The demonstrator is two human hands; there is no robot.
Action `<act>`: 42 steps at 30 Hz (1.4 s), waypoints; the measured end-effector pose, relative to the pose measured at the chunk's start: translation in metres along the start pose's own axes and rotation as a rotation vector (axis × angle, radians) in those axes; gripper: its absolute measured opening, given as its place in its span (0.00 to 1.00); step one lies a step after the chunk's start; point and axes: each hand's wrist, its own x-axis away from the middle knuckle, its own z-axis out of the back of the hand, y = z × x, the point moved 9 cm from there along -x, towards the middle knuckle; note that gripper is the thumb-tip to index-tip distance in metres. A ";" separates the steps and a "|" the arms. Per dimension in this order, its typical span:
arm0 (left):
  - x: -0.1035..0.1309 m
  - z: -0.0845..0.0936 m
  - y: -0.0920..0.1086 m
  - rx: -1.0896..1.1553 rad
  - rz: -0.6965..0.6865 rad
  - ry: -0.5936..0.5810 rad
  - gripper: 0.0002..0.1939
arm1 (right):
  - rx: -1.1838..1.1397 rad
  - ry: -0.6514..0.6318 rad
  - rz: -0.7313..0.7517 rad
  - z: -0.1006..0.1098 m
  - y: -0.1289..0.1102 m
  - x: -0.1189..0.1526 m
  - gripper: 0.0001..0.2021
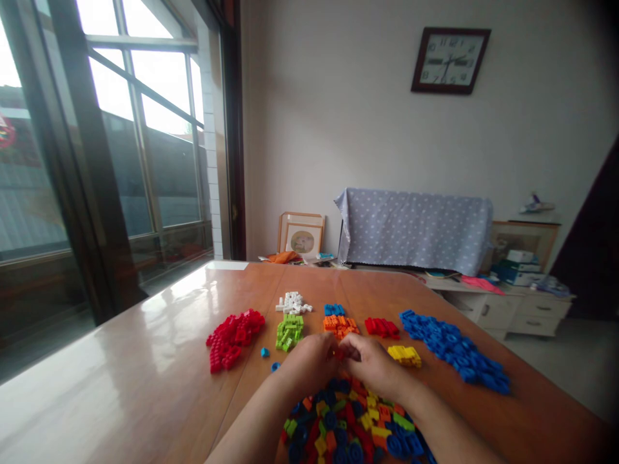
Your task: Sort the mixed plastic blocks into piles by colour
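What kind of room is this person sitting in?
It looks like a room in a home, though that is a guess: a square clock hangs on the plain wall, a polka-dot cloth covers something beyond the wooden table, and framed pictures lean nearby.

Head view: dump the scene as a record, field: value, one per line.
surface: wooden table
left_hand: left hand, fingertips meeting the other's
right_hand: right hand, same spot
between_hands: small red piece, mostly hidden; which hand grips it unclear
near_pile: mixed-color pile, below the hands
left_groups: red pile, white pieces, lime-green pieces
center_groups: small blue group, orange pieces
right_groups: red group, yellow pieces, large blue pile
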 end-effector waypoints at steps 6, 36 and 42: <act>-0.001 -0.003 -0.001 0.113 0.003 0.008 0.09 | 0.013 0.076 0.009 0.008 -0.006 0.001 0.04; -0.003 -0.015 -0.024 1.187 0.347 0.109 0.18 | 0.220 0.336 0.163 0.029 -0.022 0.002 0.11; -0.005 -0.018 -0.019 1.239 0.325 0.081 0.20 | 0.101 0.230 0.098 0.024 -0.018 0.000 0.12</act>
